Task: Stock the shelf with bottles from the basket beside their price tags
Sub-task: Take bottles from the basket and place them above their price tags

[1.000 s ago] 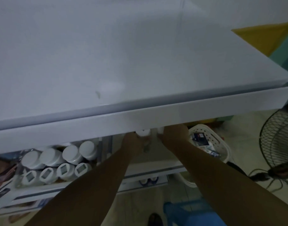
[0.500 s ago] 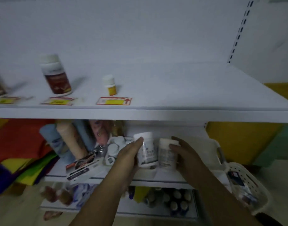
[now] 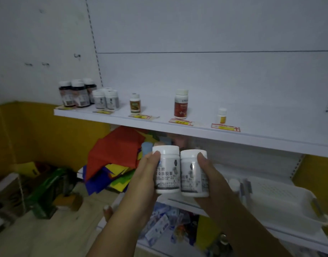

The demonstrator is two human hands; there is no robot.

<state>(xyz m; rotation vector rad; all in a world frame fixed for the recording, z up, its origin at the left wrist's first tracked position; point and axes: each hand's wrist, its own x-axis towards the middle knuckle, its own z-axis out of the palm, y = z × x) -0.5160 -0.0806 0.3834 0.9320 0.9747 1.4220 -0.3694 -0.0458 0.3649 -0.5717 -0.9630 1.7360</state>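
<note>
White-capped bottles below the shelf (image 3: 196, 133)
Fingers of left hand (image 3: 144, 176) curl round left bottle (image 3: 166, 169), right hand (image 3: 210, 176) round right bottle (image 3: 192, 173); grey labels, blurred Chinese print.

Smooth plastic, labels slightly glossy: left white round bottle (image 3: 166, 171), right white round bottle (image 3: 193, 173). Long white shelf (image 3: 252, 115): smooth, matt painted look. White perforated plastic basket (image 3: 289, 197): matt. Red, yellow and blue flat sheets (image 3: 115, 151): matt, paper-like. Dark brown bottles (image 3: 76, 93): glossy.

Right of the small yellow bottle (image 3: 222, 115) the shelf (image 3: 274, 125) lies open. Left of it stand a red bottle (image 3: 180, 105), a brown bottle (image 3: 135, 103), white bottles (image 3: 106, 99) and dark bottles (image 3: 76, 94), with gaps between.
</note>
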